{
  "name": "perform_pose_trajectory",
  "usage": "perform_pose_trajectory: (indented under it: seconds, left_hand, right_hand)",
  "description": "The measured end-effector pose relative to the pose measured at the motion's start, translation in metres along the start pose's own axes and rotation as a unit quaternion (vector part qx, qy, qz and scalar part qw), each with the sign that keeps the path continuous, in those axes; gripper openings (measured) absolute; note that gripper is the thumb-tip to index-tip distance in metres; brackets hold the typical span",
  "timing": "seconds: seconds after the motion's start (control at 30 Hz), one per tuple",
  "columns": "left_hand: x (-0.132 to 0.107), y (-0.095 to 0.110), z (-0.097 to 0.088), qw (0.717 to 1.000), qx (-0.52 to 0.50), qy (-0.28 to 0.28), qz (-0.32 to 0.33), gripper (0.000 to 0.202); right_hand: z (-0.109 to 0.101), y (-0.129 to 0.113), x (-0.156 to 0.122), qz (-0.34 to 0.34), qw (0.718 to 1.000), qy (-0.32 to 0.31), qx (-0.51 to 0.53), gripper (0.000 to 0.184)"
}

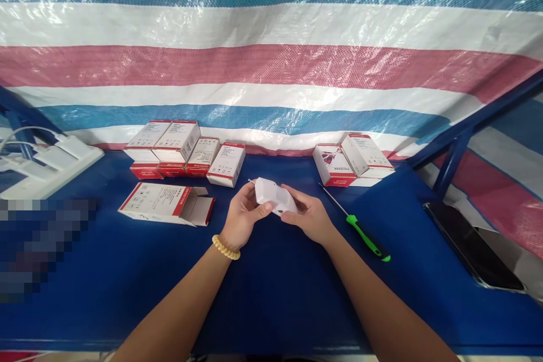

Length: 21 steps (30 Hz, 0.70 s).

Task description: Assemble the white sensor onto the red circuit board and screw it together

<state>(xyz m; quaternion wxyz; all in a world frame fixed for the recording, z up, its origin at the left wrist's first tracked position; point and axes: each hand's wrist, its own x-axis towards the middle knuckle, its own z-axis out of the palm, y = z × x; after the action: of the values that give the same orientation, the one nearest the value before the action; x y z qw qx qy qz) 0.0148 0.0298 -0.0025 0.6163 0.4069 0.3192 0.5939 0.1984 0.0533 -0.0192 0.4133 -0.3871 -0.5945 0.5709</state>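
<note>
Above the middle of the blue table, a white plastic detector (275, 194) is held between both hands. My left hand (246, 212), with a coiled yellow band at its wrist, grips the left end, thumb on the near face. My right hand (309, 215) has its fingers closed round the right end. The fingertips behind the detector are partly hidden. To the left lies a white and red detector box (156, 202) on its side, its end flap open toward my left hand. A screwdriver (360, 232) with a green and black handle rests right of my right hand.
Several detector boxes (176, 144) are stacked at the back left, with more boxes (356, 161) at the back right. A white power strip (55, 167) sits far left, a black phone (473, 246) far right. Striped plastic sheeting (271, 65) hangs behind the blue table (271, 294).
</note>
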Motion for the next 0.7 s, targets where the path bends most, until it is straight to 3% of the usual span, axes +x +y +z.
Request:
perform_pose_trajectory:
  seconds: [0.23, 0.43, 0.63, 0.7]
  left_hand:
    - [0.0012, 0.0029, 0.0045, 0.999, -0.036, 0.006, -0.004, 0.042]
    - [0.0023, 0.0005, 0.0014, 1.000, -0.009, 0.001, -0.001, 0.045]
    - [0.0020, 0.0067, 0.0060, 0.997, -0.041, 0.055, -0.042, 0.067]
    - [0.0028, 0.0098, 0.0071, 0.995, -0.057, 0.068, -0.054, 0.063]
  right_hand:
    - [0.0016, -0.0030, -0.0011, -0.022, 1.000, 0.009, -0.007, 0.080]
    - [-0.0033, -0.0088, -0.0024, -0.001, 1.000, -0.010, -0.022, 0.079]
    - [-0.0007, -0.0040, -0.0032, 0.018, 0.998, -0.052, -0.010, 0.078]
    - [0.0019, -0.0016, -0.0037, 0.003, 0.998, -0.047, -0.038, 0.076]
